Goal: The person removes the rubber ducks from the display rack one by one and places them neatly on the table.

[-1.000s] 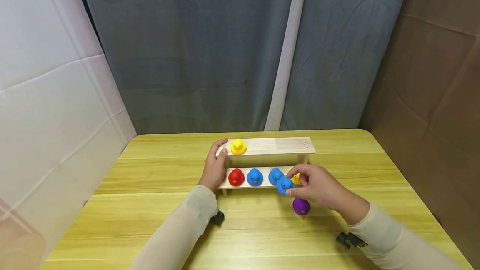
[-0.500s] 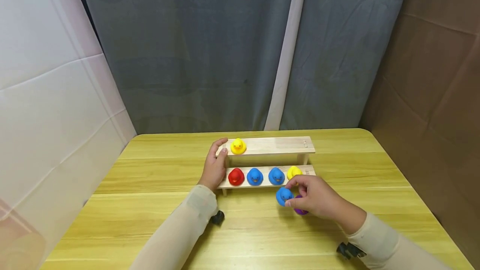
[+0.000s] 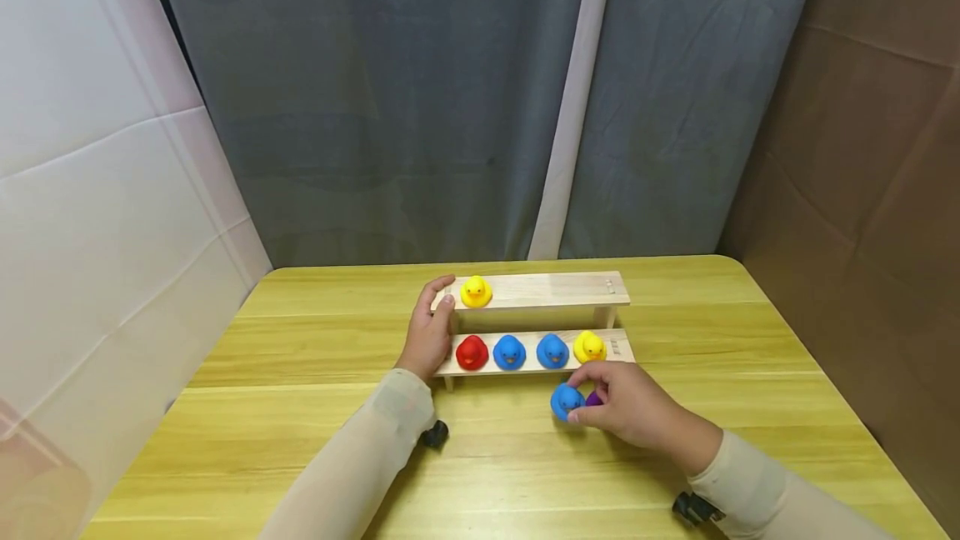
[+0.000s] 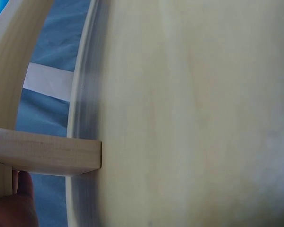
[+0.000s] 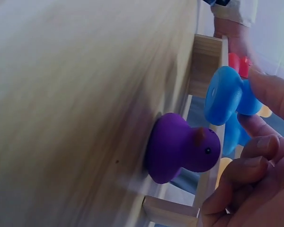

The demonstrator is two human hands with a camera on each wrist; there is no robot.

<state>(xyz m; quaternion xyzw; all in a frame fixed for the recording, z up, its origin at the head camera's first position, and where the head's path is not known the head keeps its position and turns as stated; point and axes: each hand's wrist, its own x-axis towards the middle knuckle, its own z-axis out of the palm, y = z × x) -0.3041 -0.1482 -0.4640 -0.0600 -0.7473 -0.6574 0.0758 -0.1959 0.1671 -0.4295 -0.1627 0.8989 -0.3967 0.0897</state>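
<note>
My right hand (image 3: 637, 408) pinches a blue rubber duck (image 3: 566, 402) between thumb and fingertips, in front of the two-tier wooden rack (image 3: 551, 290). In the right wrist view this blue duck (image 5: 222, 96) is above the table, its flat base showing. A purple rubber duck (image 5: 170, 147) rests on the table below it, mostly hidden by my hand in the head view. My left hand (image 3: 427, 340) grips the rack's left end, thumb at the upper board's front. On the lower board sit a red duck (image 3: 472, 353), two blue ducks and a yellow duck (image 3: 589, 347).
Another yellow duck (image 3: 476, 292) sits at the left of the upper board. The wooden table (image 3: 315, 423) ends at a grey curtain (image 3: 390, 148) behind, with a white sheet (image 3: 112, 190) at left and a brown one (image 3: 862, 190) at right.
My right hand has drawn the blue duck from the lower board's front toward me and down near the table, covering more of the purple duck. The left hand stays on the rack.
</note>
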